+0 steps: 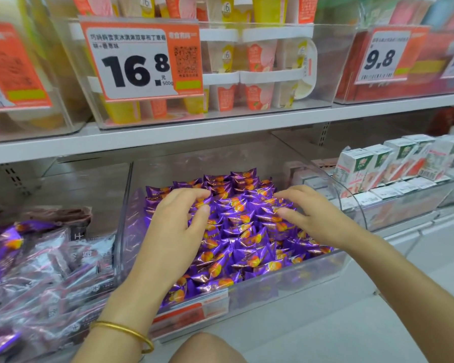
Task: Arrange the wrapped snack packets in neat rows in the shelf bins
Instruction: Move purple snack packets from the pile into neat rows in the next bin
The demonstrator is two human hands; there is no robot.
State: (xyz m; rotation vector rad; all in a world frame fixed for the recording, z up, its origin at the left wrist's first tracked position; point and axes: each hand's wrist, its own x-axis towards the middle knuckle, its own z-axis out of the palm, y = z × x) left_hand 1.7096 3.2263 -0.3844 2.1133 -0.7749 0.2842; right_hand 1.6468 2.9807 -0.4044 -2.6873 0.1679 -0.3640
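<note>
A clear plastic shelf bin (286, 281) on the lower shelf holds a heap of purple foil snack packets (244, 237) with orange prints. My left hand (173, 229) reaches into the bin from the left, fingers bent over the packets at the middle of the heap. My right hand (312, 216) comes in from the right, fingers stretched and slightly bent, tips touching packets near the centre. Neither hand plainly holds a packet. A gold bangle (123, 334) sits on my left wrist.
A bin of dark and silver wrapped packets (42, 263) stands to the left. White drink cartons (393, 163) fill the bin on the right. The upper shelf carries clear bins of cups behind price tags (139, 61). My knee (207, 349) is below the bin.
</note>
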